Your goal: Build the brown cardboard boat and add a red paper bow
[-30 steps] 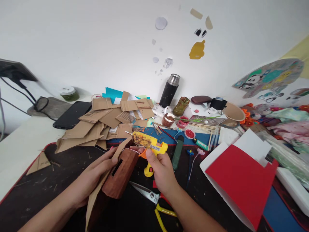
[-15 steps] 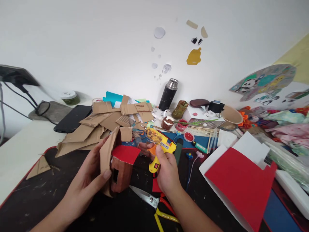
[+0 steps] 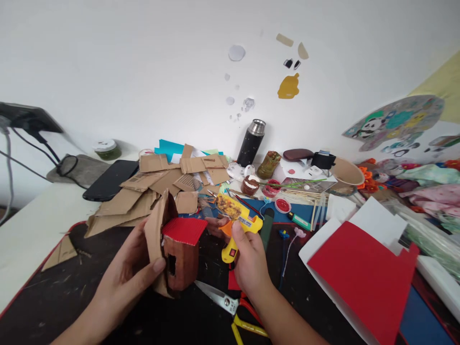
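Observation:
My left hand (image 3: 131, 268) is closed round the cardboard back of a small model house (image 3: 182, 263). The house has brown walls, a dark window hole and a red corrugated roof (image 3: 185, 231). In my right hand (image 3: 249, 258) is a yellow hot glue gun (image 3: 230, 206) with an orange trigger; its metal nozzle points up and left, apart from the house. The fingers wrap the glue gun's handle, with the thumb on its near side. Below the house lie scissors (image 3: 219, 298) with red and yellow handles, partly covered by my right forearm. A red scrap shows beside my right wrist.
Cardboard pieces (image 3: 136, 196) are heaped at the back left, beside a black phone (image 3: 112, 179). A dark flask (image 3: 251, 143) stands against the wall. Paint pots (image 3: 250, 184) and a teal-handled cutter (image 3: 299, 221) lie behind the glue gun. Red card (image 3: 362, 278) covers the right side.
The whole view has shifted slightly. The house is turned a little in my left hand, so more of the dark inner side of its cardboard back shows. Both holds stay the same.

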Motion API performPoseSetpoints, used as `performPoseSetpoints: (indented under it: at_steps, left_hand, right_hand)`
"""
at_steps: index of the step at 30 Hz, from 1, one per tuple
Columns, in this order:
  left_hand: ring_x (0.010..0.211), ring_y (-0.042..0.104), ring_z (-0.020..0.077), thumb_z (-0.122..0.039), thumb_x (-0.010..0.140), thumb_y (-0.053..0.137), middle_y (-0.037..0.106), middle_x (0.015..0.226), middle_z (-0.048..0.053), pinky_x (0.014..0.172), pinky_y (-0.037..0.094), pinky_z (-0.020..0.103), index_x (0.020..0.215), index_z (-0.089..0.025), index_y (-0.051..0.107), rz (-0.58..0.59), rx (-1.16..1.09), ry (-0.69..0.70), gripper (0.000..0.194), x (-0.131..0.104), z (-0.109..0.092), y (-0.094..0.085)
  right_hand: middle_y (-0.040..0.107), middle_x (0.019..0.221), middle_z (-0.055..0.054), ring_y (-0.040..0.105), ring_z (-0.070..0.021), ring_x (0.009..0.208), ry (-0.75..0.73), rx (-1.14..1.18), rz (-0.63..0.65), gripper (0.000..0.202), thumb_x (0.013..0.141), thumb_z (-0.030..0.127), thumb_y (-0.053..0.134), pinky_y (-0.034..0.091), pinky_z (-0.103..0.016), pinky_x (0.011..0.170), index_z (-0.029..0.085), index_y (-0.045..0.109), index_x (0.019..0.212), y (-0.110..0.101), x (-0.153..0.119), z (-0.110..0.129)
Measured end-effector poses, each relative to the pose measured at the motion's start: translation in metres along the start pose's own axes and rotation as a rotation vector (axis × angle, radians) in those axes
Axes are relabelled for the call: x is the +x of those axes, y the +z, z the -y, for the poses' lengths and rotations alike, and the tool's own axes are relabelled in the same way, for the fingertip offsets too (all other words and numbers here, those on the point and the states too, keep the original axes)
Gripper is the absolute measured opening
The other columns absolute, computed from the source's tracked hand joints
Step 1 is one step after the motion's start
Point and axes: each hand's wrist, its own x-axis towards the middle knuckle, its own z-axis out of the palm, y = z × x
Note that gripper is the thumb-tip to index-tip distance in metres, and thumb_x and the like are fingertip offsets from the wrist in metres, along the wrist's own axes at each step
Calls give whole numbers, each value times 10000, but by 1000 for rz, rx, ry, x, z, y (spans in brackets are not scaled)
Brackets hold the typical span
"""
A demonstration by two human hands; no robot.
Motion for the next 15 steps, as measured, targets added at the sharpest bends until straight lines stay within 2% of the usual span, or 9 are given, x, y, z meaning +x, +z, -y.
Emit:
performPoseSetpoints:
  at_steps: [4,8,12,15]
  left_hand:
    - [1565,538,486,-522,651,1043,687,1626,89,1209,578,463,1644,-365,586,48,-105,-94,1104,3,-4,4]
    - [1471,648,464,-478,623,1063,756,1542,67,1067,675,413,1574,-373,667,11,-203,-176,1036,1,-12,9]
    - [1196,824,411,-410,726,997,871,1308,74,838,731,350,1499,-318,735,33,-282,-264,821,11,-14,-4]
    - [1030,870,375,-345,818,907,903,1178,78,806,737,368,1528,-274,707,8,-387,-329,742,24,-15,-16]
  right_hand:
    - [871,1125,-132,804,-342,1143,-6,-78,0,527,936,704,833,572,-509,1128,196,889,1064,-1,-3,-3]
    - [864,1151,-141,795,-344,1143,6,-147,11,549,952,721,801,599,-489,1075,189,882,1058,-2,-5,-4]
    - [866,1133,-139,803,-352,1150,-8,-97,16,542,951,718,803,588,-513,1108,187,867,1033,-1,-3,-3]
    - [873,1069,-143,828,-360,1093,4,-49,44,520,955,706,805,606,-533,1083,193,862,1013,2,-2,0]
